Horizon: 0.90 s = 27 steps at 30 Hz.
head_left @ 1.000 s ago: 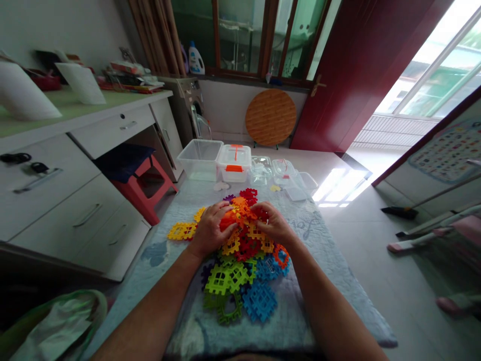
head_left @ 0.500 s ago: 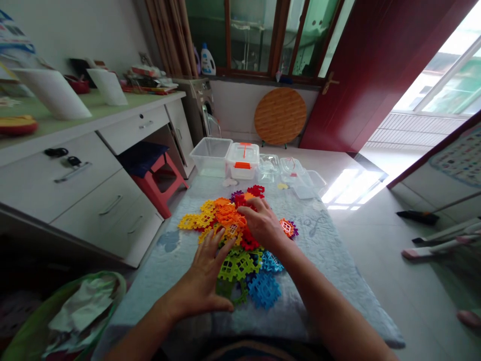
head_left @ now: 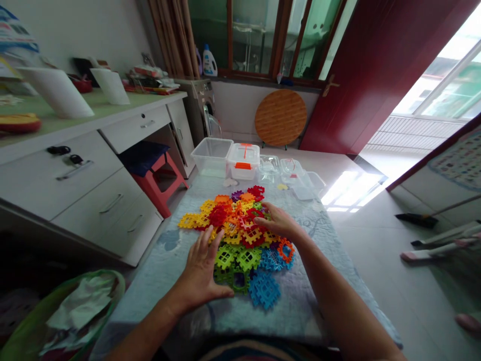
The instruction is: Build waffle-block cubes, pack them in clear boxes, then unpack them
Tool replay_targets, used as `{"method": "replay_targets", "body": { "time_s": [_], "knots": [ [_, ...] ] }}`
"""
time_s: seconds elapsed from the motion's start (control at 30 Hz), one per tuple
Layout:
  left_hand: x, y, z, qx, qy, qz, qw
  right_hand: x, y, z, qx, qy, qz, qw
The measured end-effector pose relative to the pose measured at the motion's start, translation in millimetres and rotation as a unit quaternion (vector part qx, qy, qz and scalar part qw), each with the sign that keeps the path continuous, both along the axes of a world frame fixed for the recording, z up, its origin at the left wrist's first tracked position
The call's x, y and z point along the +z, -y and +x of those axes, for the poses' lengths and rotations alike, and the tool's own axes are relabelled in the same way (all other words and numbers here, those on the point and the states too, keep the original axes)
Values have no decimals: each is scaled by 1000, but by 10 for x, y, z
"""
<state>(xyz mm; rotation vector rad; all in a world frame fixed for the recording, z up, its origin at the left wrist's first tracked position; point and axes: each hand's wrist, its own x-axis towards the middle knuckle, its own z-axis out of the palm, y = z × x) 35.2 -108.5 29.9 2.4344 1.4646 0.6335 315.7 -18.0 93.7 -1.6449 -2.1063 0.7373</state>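
A heap of plastic interlocking building pieces (head_left: 232, 226), lattice-like with toothed edges, spreads over a cloth-covered table. Yellow pieces (head_left: 188, 220) lie at its left, red and orange ones in the middle. Nearer to me are green pieces (head_left: 248, 258) and blue pieces (head_left: 265, 290). My left hand (head_left: 199, 268) is open at the heap's near left side, fingers spread, thumb close to the green pieces. On the right edge, my right hand (head_left: 280, 221) is open, thumb and fingers apart by the red pieces. An orange ring-like piece (head_left: 286, 250) lies below my right wrist.
Along the table's far end stand an open clear bin (head_left: 212, 156), a lidded clear box with orange latches (head_left: 243, 161) and smaller clear containers (head_left: 291, 170). A red stool (head_left: 162, 183) stands left of the table. A green-rimmed basket (head_left: 119, 286) is at the lower left.
My right hand has moved right from the middle of the heap, and its fingers have opened. Red pieces now lie farther left, and the orange piece sits nearer the blue ones. My left hand barely moved.
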Motion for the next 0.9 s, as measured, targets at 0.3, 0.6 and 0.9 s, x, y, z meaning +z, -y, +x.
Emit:
{"method": "replay_targets", "body": {
  "time_s": [0.3,0.6,0.9],
  "knots": [
    [-15,-94,269,-29,16,24,999,-106,-250,-108,45,-141,-109,983],
    [143,-342,497,-2,72,9,997,-282,-266,28,-11,-361,-247,899],
    [378,-667,836,-17,143,17,989,-172,-252,50,-21,-523,-217,824]
  ]
}}
